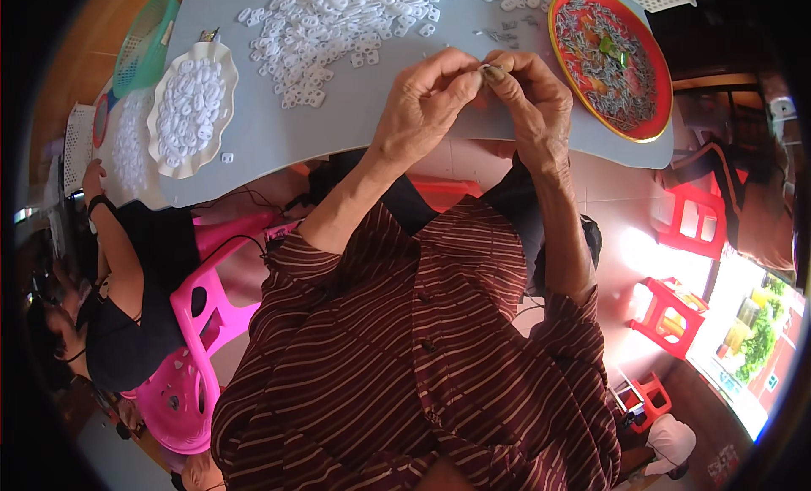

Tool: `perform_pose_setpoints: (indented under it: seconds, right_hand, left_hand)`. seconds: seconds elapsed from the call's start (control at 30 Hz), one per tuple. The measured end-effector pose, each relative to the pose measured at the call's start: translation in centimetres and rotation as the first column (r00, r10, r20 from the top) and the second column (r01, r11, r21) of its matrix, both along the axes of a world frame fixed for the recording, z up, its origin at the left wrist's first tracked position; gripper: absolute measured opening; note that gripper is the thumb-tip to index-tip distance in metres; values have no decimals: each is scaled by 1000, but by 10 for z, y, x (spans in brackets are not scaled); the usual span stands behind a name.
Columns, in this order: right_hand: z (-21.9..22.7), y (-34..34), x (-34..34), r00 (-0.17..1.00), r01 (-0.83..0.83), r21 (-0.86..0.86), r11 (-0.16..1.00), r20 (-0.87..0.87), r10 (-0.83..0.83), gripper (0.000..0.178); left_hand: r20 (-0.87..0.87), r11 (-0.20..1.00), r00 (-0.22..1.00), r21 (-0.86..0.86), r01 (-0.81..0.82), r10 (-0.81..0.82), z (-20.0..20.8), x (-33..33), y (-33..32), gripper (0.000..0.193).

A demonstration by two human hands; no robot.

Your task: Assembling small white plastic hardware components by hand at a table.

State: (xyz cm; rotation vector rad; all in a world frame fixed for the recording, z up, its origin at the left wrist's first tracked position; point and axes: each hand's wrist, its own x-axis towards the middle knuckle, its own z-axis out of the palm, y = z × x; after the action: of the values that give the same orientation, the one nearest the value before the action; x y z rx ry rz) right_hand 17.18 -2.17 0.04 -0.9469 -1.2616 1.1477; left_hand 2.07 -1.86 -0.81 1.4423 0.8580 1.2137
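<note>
My left hand (432,103) and my right hand (534,98) meet at the fingertips over the table's near edge. Both are closed in a pinch. A tiny pale bit shows between the thumbs, too small and covered to name. Beyond my hands lies a broad heap of small white plastic pieces with holes (329,27). Several grey pins (504,37) are scattered just past my right fingertips. To the right stands a round red tray with a gold rim (663,111), holding many thin grey pins and a small green thing (614,50).
A scalloped white dish (156,145) of white pieces stands left on the grey table (363,124), near a green basket (144,43). Another person's hand (95,177) is at the far left edge. Pink chairs (211,309) and red stools (672,314) stand around.
</note>
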Motion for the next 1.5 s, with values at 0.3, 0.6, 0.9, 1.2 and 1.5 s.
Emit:
perform_pose_setpoints:
  seconds: [0.3,0.6,0.9,1.2,1.5]
  right_hand:
    - [-1,1,5,999,-7,-66,998,-44,4,10]
    - [-5,3,2,998,-33,-49,998,-46,31,9]
    - [-10,3,6,995,3,13,1000,-101,-1,12]
    - [-7,6,4,986,19,72,997,-164,-7,13]
    - [-13,4,5,998,50,85,995,-50,-45,18]
  left_hand:
    - [-574,737,631,675,5,522,26,-57,61,20]
    - [-565,550,503,812,196,654,15,-63,90,18]
    - [180,958,982,-266,108,-61,23,-33,40,21]
    - [202,940,975,-303,155,-95,18,-4,28,22]
    - [171,987,983,-131,96,-73,7,-2,33,17]
